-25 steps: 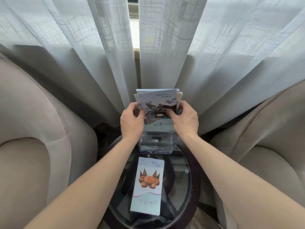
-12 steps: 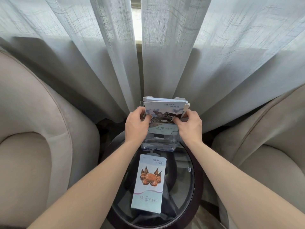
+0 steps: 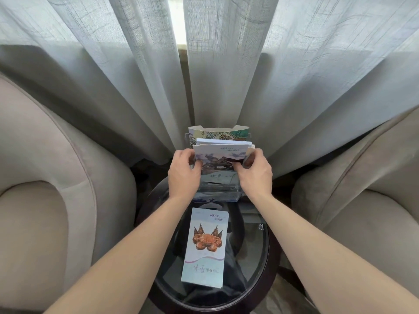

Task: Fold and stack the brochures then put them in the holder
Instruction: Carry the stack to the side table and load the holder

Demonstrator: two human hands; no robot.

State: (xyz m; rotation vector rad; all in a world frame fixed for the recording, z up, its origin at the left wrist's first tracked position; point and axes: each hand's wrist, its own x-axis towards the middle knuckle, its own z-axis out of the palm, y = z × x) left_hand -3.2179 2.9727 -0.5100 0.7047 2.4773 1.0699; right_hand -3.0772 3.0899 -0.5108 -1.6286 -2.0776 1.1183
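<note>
A stack of folded brochures (image 3: 221, 156) stands partly inside the clear plastic holder (image 3: 216, 196) at the far edge of the round glass table (image 3: 254, 252). My left hand (image 3: 182, 175) grips the stack's left edge and my right hand (image 3: 256, 173) grips its right edge. The stack's lower part is down in the holder's pocket. Behind the stack, a patterned card or booklet (image 3: 218, 132) stands at the back of the holder. One more folded brochure with a crab picture (image 3: 205, 247) lies flat on the glass, nearer to me.
Beige armchairs stand close on the left (image 3: 56, 177) and right (image 3: 362, 182) of the small table. Sheer grey curtains (image 3: 136, 75) hang right behind the holder.
The stack has gone down further into the holder with both hands following it. The patterned card behind it has come into view.
</note>
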